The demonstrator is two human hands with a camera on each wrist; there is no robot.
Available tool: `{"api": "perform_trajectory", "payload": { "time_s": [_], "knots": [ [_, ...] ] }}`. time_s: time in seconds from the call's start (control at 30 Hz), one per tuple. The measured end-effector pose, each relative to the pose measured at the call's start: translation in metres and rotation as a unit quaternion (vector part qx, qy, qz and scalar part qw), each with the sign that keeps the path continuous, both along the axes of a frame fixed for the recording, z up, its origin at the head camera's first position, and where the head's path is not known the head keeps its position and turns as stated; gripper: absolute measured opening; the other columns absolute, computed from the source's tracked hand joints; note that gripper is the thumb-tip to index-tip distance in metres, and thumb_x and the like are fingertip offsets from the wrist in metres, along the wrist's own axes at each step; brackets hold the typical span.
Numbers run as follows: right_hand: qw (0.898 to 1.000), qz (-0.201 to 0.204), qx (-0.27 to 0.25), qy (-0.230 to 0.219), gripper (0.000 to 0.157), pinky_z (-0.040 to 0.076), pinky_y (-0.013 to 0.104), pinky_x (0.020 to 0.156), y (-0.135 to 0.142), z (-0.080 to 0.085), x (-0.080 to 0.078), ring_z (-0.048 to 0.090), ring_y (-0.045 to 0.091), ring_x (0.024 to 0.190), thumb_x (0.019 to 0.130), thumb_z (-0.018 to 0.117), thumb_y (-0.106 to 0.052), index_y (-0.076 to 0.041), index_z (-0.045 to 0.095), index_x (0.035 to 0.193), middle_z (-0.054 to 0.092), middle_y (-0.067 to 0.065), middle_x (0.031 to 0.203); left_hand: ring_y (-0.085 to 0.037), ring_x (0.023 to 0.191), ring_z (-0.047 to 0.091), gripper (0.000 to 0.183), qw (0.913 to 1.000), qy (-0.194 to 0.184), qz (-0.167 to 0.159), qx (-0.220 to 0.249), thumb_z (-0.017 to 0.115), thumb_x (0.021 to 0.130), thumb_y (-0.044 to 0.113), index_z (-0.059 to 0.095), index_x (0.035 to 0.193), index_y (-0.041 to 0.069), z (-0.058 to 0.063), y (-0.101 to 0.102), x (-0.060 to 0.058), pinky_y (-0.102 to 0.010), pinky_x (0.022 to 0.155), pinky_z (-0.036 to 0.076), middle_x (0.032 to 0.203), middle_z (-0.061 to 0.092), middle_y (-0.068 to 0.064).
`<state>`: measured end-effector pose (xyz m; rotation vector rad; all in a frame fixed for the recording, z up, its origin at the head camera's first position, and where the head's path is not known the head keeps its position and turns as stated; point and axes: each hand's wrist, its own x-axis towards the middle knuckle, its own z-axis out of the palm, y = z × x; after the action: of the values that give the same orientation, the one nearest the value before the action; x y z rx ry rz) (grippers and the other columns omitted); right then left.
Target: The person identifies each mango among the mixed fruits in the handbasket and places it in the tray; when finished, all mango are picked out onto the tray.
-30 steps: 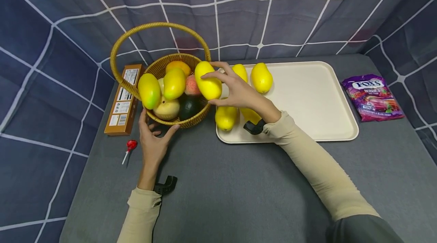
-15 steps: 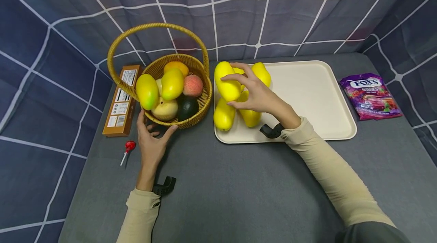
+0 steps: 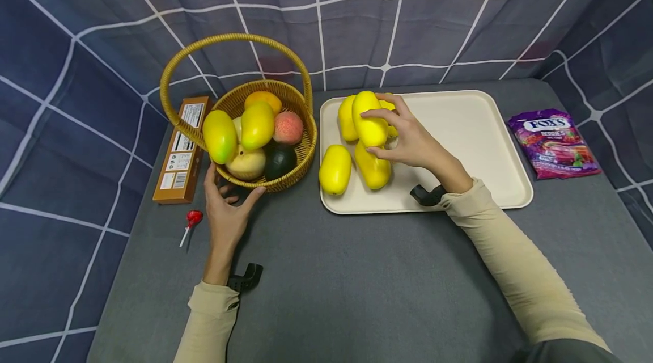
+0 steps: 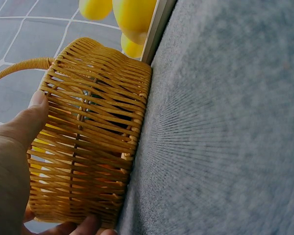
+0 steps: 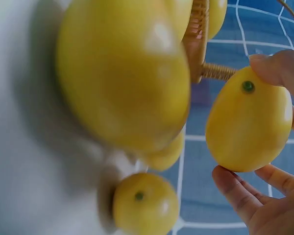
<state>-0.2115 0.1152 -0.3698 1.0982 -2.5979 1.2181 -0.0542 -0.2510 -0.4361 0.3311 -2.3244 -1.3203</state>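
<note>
My right hand (image 3: 415, 139) holds a smooth yellow mango (image 3: 369, 119) over the left half of the cream tray (image 3: 459, 147), thumb and fingers on opposite sides of it. In the right wrist view the green stem end of this mango (image 5: 250, 122) shows. Several similar yellow mangoes (image 3: 335, 170) lie on the tray around and below the held one, which partly hides some. My left hand (image 3: 227, 215) grips the near side of the wicker basket (image 4: 88, 122), its thumb at the rim. The basket bears mangoes, a peach (image 3: 288, 128), a dark green avocado-like fruit (image 3: 280, 161) and a pale round fruit (image 3: 247, 163).
An orange-brown box (image 3: 178, 173) lies left of the basket, with a red lollipop (image 3: 193, 218) in front of it. A purple FOX'S candy bag (image 3: 553, 143) is right of the tray. The tall basket handle (image 3: 234, 38) arches up at the back left.
My right hand has carried the yellow mango rightward, from the basket's right rim to above the other mangoes on the tray. My left hand has stayed on the basket.
</note>
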Motion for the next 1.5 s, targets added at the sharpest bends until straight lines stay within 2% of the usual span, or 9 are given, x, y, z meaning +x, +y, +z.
{"api": "perform_trajectory", "payload": {
  "time_s": [0.2,0.33,0.6,0.73,0.87,0.97,1.17,1.37,1.5],
  "knots": [
    [0.999,-0.03,0.01,0.009,0.063,0.037,0.055,0.107,0.025,-0.004,-0.007,0.037,0.032,0.137,0.072,0.085,-0.018,-0.018,0.06,0.13,0.03,0.011,0.153,-0.028,0.113,0.05,0.105,1.0,0.002,0.0,-0.001,0.086,0.075,0.022,0.019,0.155,0.034,0.001,0.0,-0.001,-0.035,0.084,0.044,0.155,0.031,-0.005],
    [0.998,-0.062,0.018,0.01,0.065,0.037,0.057,0.105,0.046,-0.004,-0.018,0.039,0.035,0.134,0.071,0.087,-0.017,-0.016,0.06,0.13,0.029,0.013,0.153,-0.028,0.113,0.051,0.105,1.0,0.001,0.001,-0.001,0.086,0.075,0.022,0.019,0.155,0.034,0.0,0.0,-0.001,-0.035,0.084,0.045,0.154,0.032,-0.005],
    [0.992,-0.113,0.044,-0.038,0.064,0.039,0.062,0.1,0.082,-0.016,-0.041,0.037,0.045,0.133,0.074,0.083,-0.008,-0.011,0.057,0.133,0.026,0.021,0.153,-0.027,0.113,0.051,0.105,1.0,-0.002,0.003,-0.001,0.086,0.075,0.023,0.019,0.155,0.035,0.0,0.001,-0.001,-0.035,0.084,0.045,0.153,0.033,-0.005],
    [0.989,-0.117,0.066,-0.063,0.064,0.044,0.06,0.095,0.091,-0.026,-0.049,0.041,0.046,0.129,0.075,0.083,-0.008,-0.009,0.056,0.133,0.025,0.024,0.153,-0.027,0.113,0.051,0.105,1.0,-0.003,0.002,-0.001,0.086,0.075,0.023,0.019,0.155,0.036,0.0,0.0,-0.001,-0.035,0.084,0.045,0.154,0.032,-0.004],
    [0.987,-0.118,0.074,-0.077,0.065,0.045,0.058,0.096,0.096,-0.032,-0.054,0.043,0.048,0.126,0.075,0.083,-0.006,-0.008,0.055,0.134,0.022,0.025,0.153,-0.028,0.113,0.051,0.105,1.0,-0.003,0.001,-0.001,0.086,0.075,0.022,0.019,0.155,0.036,0.0,0.0,-0.001,-0.036,0.084,0.045,0.154,0.032,-0.005],
    [0.987,-0.112,0.08,-0.084,0.065,0.04,0.061,0.1,0.098,-0.035,-0.057,0.038,0.05,0.13,0.076,0.082,-0.006,-0.008,0.054,0.135,0.021,0.024,0.154,-0.028,0.113,0.051,0.105,1.0,-0.002,0.001,0.0,0.086,0.075,0.022,0.019,0.155,0.035,0.0,0.0,-0.001,-0.036,0.084,0.045,0.153,0.032,-0.006],
    [0.986,-0.1,0.096,-0.094,0.066,0.024,0.066,0.11,0.097,-0.04,-0.062,0.024,0.053,0.14,0.078,0.08,-0.009,-0.009,0.053,0.138,0.018,0.027,0.156,-0.028,0.113,0.051,0.105,1.0,-0.004,0.002,-0.004,0.086,0.075,0.022,0.019,0.155,0.035,0.001,0.0,-0.001,-0.034,0.084,0.045,0.153,0.032,-0.006],
    [0.984,-0.103,0.108,-0.099,0.077,0.021,0.069,0.11,0.097,-0.042,-0.064,0.022,0.054,0.14,0.078,0.08,-0.011,-0.014,0.044,0.146,0.018,0.025,0.156,-0.028,0.114,0.051,0.105,1.0,-0.004,0.0,-0.005,0.086,0.075,0.022,0.018,0.155,0.035,0.001,0.001,-0.001,-0.032,0.083,0.045,0.154,0.032,-0.006],
    [0.983,-0.104,0.114,-0.098,0.076,0.02,0.068,0.11,0.095,-0.042,-0.063,0.022,0.054,0.14,0.079,0.079,-0.012,-0.012,0.044,0.146,0.02,0.026,0.156,-0.028,0.114,0.051,0.105,1.0,0.002,-0.001,-0.003,0.086,0.076,0.021,0.019,0.155,0.033,0.0,0.0,0.0,-0.033,0.083,0.044,0.154,0.032,-0.006]
  ]
}}
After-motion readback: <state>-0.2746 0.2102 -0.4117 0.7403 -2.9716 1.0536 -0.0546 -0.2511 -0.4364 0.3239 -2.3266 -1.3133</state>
